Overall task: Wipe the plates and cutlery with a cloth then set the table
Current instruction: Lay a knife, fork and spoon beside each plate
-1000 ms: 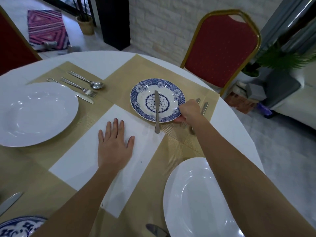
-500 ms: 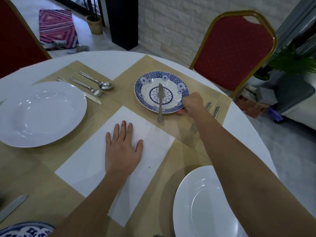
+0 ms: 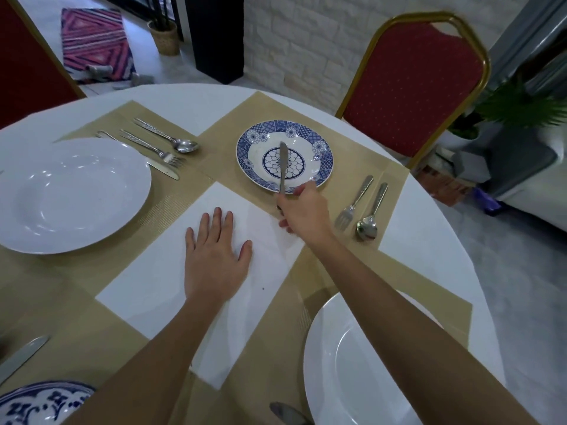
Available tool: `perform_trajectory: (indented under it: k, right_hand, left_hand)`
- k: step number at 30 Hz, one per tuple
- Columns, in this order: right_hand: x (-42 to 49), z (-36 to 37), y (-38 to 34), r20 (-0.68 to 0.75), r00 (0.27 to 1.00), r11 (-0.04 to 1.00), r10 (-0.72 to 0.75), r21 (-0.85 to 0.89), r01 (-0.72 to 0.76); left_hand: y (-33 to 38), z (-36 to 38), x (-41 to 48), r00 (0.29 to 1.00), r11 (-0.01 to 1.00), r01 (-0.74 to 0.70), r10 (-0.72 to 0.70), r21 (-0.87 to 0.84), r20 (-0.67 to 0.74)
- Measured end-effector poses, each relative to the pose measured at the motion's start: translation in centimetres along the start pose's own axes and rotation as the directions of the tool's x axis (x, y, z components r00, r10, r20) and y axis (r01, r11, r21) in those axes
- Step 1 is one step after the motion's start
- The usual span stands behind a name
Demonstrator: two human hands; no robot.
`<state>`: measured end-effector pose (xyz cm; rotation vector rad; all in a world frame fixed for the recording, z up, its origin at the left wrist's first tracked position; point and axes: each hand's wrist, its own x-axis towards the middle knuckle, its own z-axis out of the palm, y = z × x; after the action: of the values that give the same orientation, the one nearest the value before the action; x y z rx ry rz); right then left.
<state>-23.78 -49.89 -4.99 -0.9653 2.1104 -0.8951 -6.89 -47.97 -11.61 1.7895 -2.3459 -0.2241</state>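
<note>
Head camera, looking down over a round table covered in a white tablecloth (image 3: pixel 429 240), with woven gold placemats (image 3: pixel 214 124) laid across it.

The left hand (image 3: pixel 214 256) is lying flat, fingers straight and slightly spread, palm down on a white rectangular cloth (image 3: pixel 138 296) spread out at the middle of the table. It is holding nothing.

The right hand (image 3: pixel 302 210) is reaching forward, just beyond the cloth's far corner. Its fingers are curling round the handle of a silver table knife (image 3: pixel 282 164). The knife's blade is lying across the middle of a small round blue-and-white patterned plate (image 3: pixel 245 154), tip pointing away from the person, and the handle is crossing the plate's near rim into the hand.

Just right of that plate, a silver fork (image 3: pixel 352 200) and a silver spoon (image 3: pixel 371 216) are lying side by side on the placemat, apart from the hand.

To the left a large white plate (image 3: pixel 70 194) is sitting with another spoon (image 3: pixel 171 138), fork (image 3: pixel 153 147) and knife (image 3: pixel 159 168) beside it. A second large white plate (image 3: pixel 343 378) is showing at the lower right, partly under the right forearm. At the lower left edge, one more knife (image 3: pixel 21 357) and part of another blue-patterned plate (image 3: pixel 40 403) are showing.

A red padded chair with a gold frame (image 3: pixel 414 87) is standing beyond the table.
</note>
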Motion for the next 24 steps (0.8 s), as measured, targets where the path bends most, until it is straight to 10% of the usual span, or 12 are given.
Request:
perform_trajectory:
  k: [6, 14, 24]
  right_hand:
    - [-0.7, -2.1, 0.0, 0.027, 0.985, 0.877, 0.173, 0.452, -0.166]
    - [1.5, -12.1, 0.5, -0.2, 0.953, 0.565, 0.226, 0.824, 0.039]
    - [6.7, -13.9, 2.5, -0.148, 0.961, 0.85, 0.232, 0.511, -0.126]
  left_hand:
    - [0.1, -0.2, -0.2, 1.0, 1.0, -0.002, 0.002, -0.029, 0.01]
    - [-0.2, 0.0, -0.2, 1.0, 1.0, -0.001, 0.001, -0.026, -0.003]
    - [-0.1, 0.1, -0.2, 1.0, 1.0, 0.014, -0.014, -0.023, -0.006]
